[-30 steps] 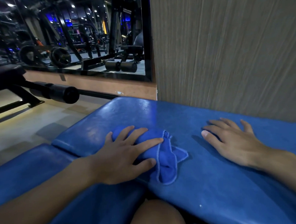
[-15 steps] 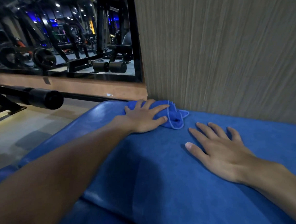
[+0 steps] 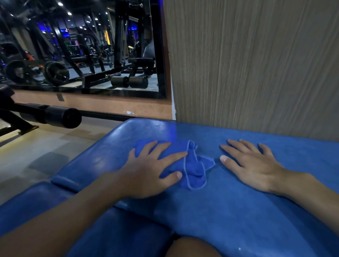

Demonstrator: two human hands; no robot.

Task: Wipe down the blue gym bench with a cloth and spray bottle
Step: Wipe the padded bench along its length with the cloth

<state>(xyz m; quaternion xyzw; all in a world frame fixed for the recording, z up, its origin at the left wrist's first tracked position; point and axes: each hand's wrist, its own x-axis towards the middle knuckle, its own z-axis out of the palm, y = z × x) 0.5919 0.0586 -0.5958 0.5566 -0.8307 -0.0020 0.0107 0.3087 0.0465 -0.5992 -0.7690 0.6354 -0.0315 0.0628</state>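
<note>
**Flat-hand pressure on the cloth during bench wiping**

The left hand (image 3: 147,168) is pressing flat on the blue cloth (image 3: 194,166), its fingers straight and spread wide rather than curled round the fabric. The right hand (image 3: 251,165) is lying palm-down on the blue gym bench (image 3: 228,213), just beside the cloth, fingers likewise spread and holding nothing; it appears to be bracing the body. The cloth is lying bunched on the upper pad, with a loose hemmed corner sticking out past the left fingertips toward the right hand. The bench is butting against a ribbed wall panel (image 3: 259,64). To the left of the panel a mirror (image 3: 81,44) is showing gym machines, and a black roller pad (image 3: 62,116) is standing over the floor (image 3: 19,156). No spray bottle is showing.

Likely faults: with only a flat palm pinning the cloth, a quick stroke may be sliding over it or rolling it into a narrower wad, leaving strips of pad unwiped. A stroke running toward the left edge may be carrying the cloth off onto the floor.
</note>
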